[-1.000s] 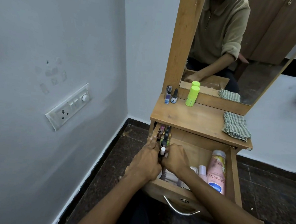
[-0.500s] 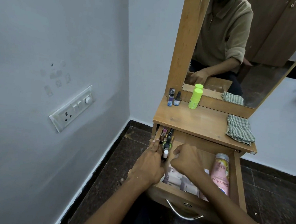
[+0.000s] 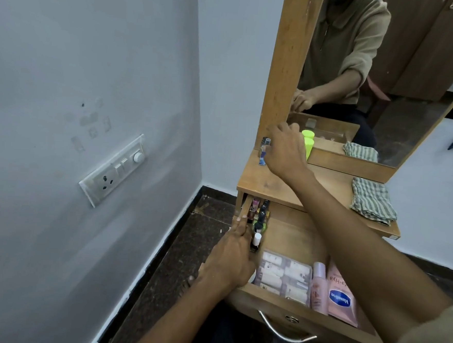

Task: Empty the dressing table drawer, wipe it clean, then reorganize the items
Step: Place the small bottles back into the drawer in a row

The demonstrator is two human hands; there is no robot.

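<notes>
The left hand (image 3: 231,260) lies with straight, pressed-together fingers along the left wall of the open drawer (image 3: 285,306), fingertips on the rim. Just right of those fingers stands a row of small nail polish bottles (image 3: 258,224), the nearest with a white cap. Farther right, near the drawer front, lie a clear pouch (image 3: 283,278), a pink bottle (image 3: 319,290) and a pink tube (image 3: 341,297). The right hand (image 3: 285,151) is up over the table (image 3: 278,185), fingers curled down beside a small bottle (image 3: 263,151) at its left; whether it pinches anything I cannot tell. A green bottle (image 3: 308,147) stands just right of this hand, a striped cloth (image 3: 372,204) well to its right.
</notes>
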